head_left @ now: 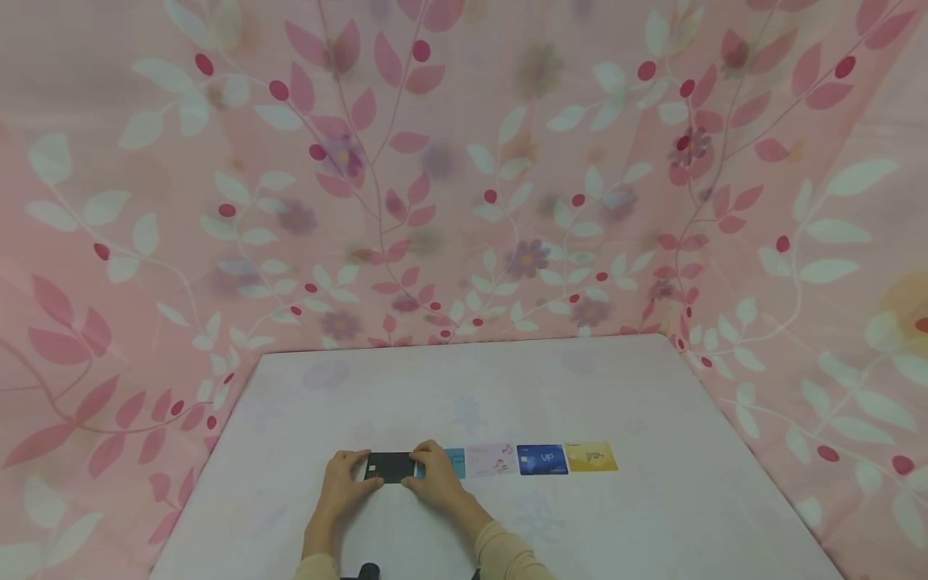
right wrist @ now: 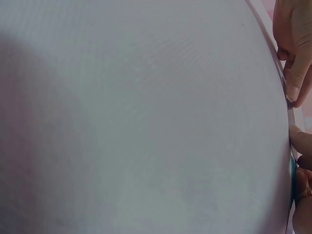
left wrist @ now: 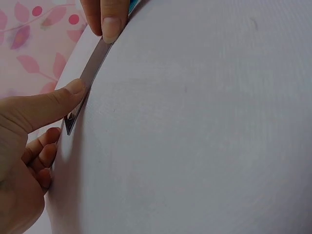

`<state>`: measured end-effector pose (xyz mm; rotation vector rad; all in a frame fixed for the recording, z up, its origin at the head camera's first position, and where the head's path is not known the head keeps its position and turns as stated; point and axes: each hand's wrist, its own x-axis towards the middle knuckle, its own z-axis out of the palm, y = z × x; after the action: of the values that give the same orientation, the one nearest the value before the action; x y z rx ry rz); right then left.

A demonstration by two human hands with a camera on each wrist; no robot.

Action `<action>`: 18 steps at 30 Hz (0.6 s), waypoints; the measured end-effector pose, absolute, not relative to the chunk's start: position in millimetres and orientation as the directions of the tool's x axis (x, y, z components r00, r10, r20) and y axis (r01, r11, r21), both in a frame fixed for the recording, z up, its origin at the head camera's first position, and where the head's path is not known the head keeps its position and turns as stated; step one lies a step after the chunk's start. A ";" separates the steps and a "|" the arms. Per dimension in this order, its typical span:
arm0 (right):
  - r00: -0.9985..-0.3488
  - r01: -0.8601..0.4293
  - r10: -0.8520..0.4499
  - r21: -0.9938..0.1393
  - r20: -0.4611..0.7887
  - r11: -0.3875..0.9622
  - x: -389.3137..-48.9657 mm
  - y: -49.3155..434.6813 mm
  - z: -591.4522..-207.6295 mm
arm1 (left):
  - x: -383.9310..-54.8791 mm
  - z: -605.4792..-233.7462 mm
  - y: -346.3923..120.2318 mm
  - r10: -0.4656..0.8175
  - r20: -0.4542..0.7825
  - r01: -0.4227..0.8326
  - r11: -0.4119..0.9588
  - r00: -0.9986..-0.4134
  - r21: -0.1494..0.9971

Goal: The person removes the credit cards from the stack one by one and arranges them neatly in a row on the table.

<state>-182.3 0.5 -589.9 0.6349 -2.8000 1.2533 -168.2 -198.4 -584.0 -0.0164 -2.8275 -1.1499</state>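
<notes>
A black card (head_left: 391, 467) with a small chip lies at the left end of a row of cards on the white table. My left hand (head_left: 341, 482) grips its left edge, thumb at the near corner and a finger at the far one. At the opposite edge my right hand (head_left: 442, 482) holds it the same way, partly covering the light blue card (head_left: 456, 461) beside it. In the left wrist view the black card (left wrist: 94, 66) appears nearly edge-on, a thumb at each end. The right wrist view shows only a thin strip of it between the hands.
Rightward in the row lie a pale pink card (head_left: 490, 460), a dark blue VIP card (head_left: 542, 460) and a gold card (head_left: 592, 457). The white tabletop (head_left: 464, 387) ends at a pink floral curtain (head_left: 464, 177) behind and on both sides. A dark object (head_left: 370, 571) shows at the bottom edge.
</notes>
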 end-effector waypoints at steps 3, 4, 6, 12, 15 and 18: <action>-0.917 -0.374 -0.354 -0.707 0.185 0.600 -181.3 0.7 -590.3 | -167.1 -583.7 -197.1 -0.015 0.100 0.058 0.723 -0.995 0.688; -0.918 -0.373 -0.350 -0.707 0.186 0.600 -181.0 0.5 -590.4 | -167.0 -584.0 -196.9 -0.016 0.103 0.060 0.725 -0.995 0.686; -0.918 -0.374 -0.347 -0.706 0.191 0.601 -179.9 0.3 -590.3 | -166.2 -583.7 -195.9 -0.017 0.106 0.061 0.726 -0.994 0.685; -0.925 -0.358 -0.335 -0.711 0.181 0.605 -176.9 -0.5 -587.6 | -165.8 -584.0 -194.9 -0.027 0.103 0.050 0.739 -0.994 0.672; -0.928 -0.344 -0.329 -0.740 0.175 0.577 -175.4 0.3 -584.2 | -165.6 -582.7 -194.0 -0.035 0.098 0.040 0.745 -0.995 0.666; -0.927 -0.342 -0.330 -0.772 0.181 0.536 -173.0 2.6 -579.2 | -164.6 -580.4 -191.0 -0.052 0.113 0.035 0.752 -0.992 0.658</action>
<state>-173.0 2.6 -579.2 0.5990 -2.7409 1.3830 -164.6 -191.0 -580.4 0.0133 -2.8238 -1.0640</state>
